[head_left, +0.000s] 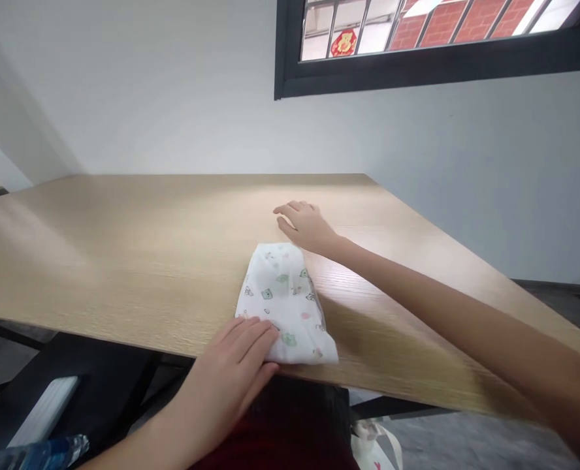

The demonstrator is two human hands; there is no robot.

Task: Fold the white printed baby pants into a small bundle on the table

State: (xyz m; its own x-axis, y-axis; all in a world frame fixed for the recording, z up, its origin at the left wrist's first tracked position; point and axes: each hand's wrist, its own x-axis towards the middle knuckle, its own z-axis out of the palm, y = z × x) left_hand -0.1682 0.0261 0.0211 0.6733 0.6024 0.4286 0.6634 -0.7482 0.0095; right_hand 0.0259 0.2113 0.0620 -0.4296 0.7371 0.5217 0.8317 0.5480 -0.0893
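A folded white cloth (285, 300) printed with small green and pink figures lies on the wooden table (138, 261), close to its near edge. My left hand (236, 365) lies flat with its fingers stretched over the cloth's near left corner. My right hand (306, 224) reaches across the table just beyond the cloth's far end; its fingers are spread and rest on the bare wood, holding nothing.
A grey wall stands behind the table, with a dark-framed window (417, 59) at the upper right. A clear plastic bottle (35, 454) shows at the bottom left, below the table edge. A white bag (375, 447) lies on the floor under the table.
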